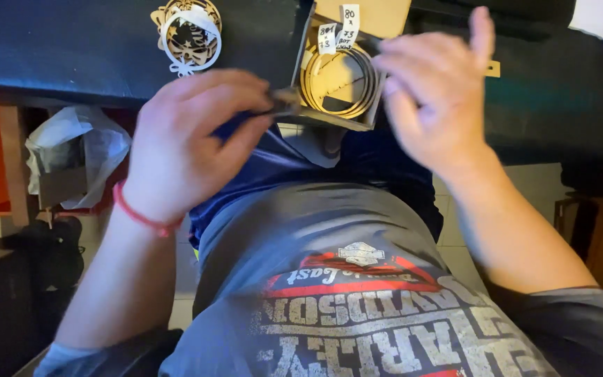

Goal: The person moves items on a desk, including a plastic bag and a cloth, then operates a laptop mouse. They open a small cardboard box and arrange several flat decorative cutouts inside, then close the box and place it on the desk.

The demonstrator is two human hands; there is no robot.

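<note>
Box (336, 77): small wooden, open face up, at near edge of dark counter (71, 49), rings nested inside, paper labels on top edge. Left hand (183, 139) pinches box's left corner, fingers pressed together. Right hand (434, 98) at right side, fingers spread, blurred; contact unclear. Judgement: keep left pinch firm, box level, so rings stay seated. Ornament (190, 35) well apart, upper left.

We wear a grey T-shirt (357, 293) with a large print across the chest: white block lettering, a red banner and a small pale emblem. Grey short sleeves end near the elbows; forearms bare. A thin red string bracelet (141, 213) circles our left wrist. Shiny dark blue shorts (273, 164) show below the shirt hem.
</note>
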